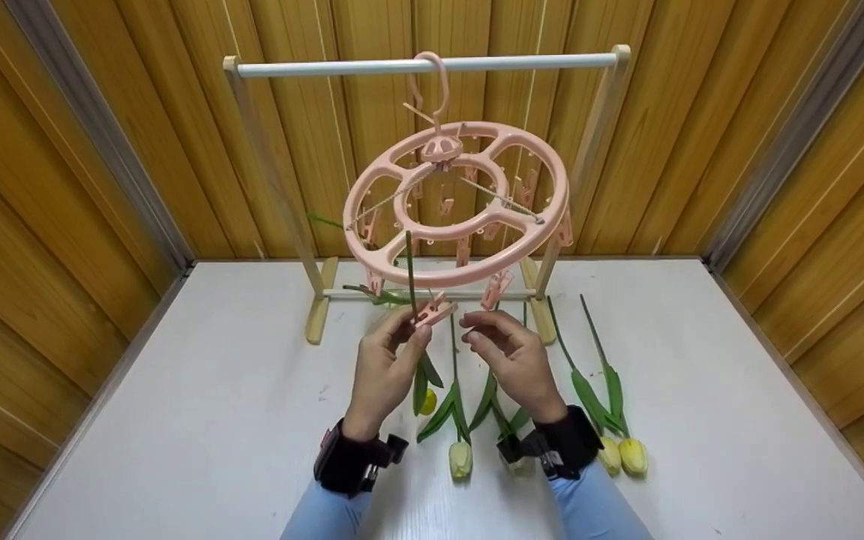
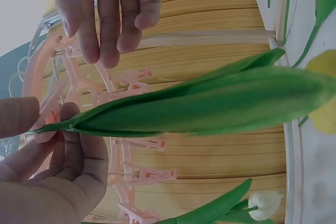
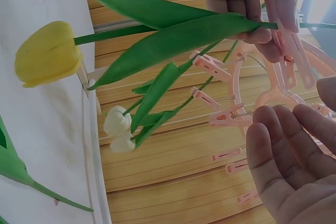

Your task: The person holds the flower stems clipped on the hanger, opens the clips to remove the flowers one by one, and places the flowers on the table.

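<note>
A: Head view: left hand [image 1: 383, 367] pinches the yellow artificial tulip [image 1: 426, 401] by its stem at a pink plastic clothespin [image 1: 433, 311], bloom hanging down so the peg can bite.

B: Left wrist view: fingers [image 2: 73, 156] curl round stem and peg.

A: Right wrist view: right hand [image 3: 286, 171] relaxed, holding nothing, just beside the round pink peg hanger [image 3: 273, 90].

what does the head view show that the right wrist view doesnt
Only the head view shows the whole drying rack: the white rail, the pink hook over it, the full round clip hanger, and two tulips lying on the table to the right.

Only the right wrist view shows the yellow bloom of the held tulip close up, and white blooms behind it.

Both show the left hand pinching the stem at a pink clip, and the right hand beside it holding nothing.
</note>
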`<state>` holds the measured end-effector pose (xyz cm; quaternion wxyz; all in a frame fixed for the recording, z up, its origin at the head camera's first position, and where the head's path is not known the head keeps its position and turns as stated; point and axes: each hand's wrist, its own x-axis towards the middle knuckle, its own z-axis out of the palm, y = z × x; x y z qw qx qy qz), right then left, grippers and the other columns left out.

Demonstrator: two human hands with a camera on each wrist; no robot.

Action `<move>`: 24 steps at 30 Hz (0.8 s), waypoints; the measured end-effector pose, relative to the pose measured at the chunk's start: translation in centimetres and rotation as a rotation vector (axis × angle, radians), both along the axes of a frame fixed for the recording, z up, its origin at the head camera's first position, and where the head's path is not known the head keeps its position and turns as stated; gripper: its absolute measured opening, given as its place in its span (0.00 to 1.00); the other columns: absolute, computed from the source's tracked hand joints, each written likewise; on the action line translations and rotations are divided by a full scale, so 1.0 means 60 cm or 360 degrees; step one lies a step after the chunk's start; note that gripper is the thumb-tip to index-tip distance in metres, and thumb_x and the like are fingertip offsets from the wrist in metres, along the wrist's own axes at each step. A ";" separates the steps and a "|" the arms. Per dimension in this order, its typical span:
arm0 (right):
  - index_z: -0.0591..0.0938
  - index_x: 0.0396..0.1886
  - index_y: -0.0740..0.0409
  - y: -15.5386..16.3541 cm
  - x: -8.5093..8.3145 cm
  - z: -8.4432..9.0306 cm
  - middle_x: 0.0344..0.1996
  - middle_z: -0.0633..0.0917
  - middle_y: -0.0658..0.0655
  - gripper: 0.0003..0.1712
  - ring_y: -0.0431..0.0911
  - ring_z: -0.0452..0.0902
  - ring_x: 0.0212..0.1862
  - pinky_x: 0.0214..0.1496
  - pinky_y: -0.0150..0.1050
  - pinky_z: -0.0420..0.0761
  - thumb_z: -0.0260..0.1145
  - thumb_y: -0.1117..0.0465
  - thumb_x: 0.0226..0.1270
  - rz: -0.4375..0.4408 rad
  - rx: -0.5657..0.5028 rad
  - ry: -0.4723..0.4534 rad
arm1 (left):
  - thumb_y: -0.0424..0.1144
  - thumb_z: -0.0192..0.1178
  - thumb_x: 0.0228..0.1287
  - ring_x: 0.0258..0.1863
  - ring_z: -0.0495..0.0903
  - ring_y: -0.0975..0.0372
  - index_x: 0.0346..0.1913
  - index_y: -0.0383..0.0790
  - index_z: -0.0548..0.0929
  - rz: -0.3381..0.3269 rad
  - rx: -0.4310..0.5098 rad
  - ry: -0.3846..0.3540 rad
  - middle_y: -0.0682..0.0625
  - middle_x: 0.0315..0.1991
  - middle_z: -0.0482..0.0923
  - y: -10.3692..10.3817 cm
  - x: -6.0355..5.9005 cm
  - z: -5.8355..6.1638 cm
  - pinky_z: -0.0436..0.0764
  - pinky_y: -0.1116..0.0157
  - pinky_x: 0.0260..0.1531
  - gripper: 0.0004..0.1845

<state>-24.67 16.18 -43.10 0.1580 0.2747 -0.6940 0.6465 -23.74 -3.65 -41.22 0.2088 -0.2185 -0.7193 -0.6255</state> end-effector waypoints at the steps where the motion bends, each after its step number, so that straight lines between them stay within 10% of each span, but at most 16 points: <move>1: 0.79 0.57 0.77 0.000 -0.001 0.001 0.51 0.83 0.74 0.15 0.43 0.85 0.48 0.50 0.31 0.83 0.60 0.76 0.73 0.0007 -0.0005 0.0003 | 0.31 0.62 0.74 0.42 0.82 0.58 0.60 0.28 0.82 -0.0016 -0.0003 -0.0006 0.40 0.47 0.83 0.002 0.001 0.001 0.81 0.66 0.44 0.16; 24: 0.70 0.70 0.76 0.013 -0.008 0.021 0.53 0.80 0.74 0.24 0.44 0.85 0.44 0.43 0.35 0.84 0.53 0.74 0.79 0.0080 0.0013 0.0025 | 0.33 0.61 0.75 0.35 0.83 0.58 0.59 0.30 0.84 -0.0192 -0.0090 -0.0004 0.42 0.43 0.83 0.035 -0.001 0.005 0.80 0.68 0.35 0.15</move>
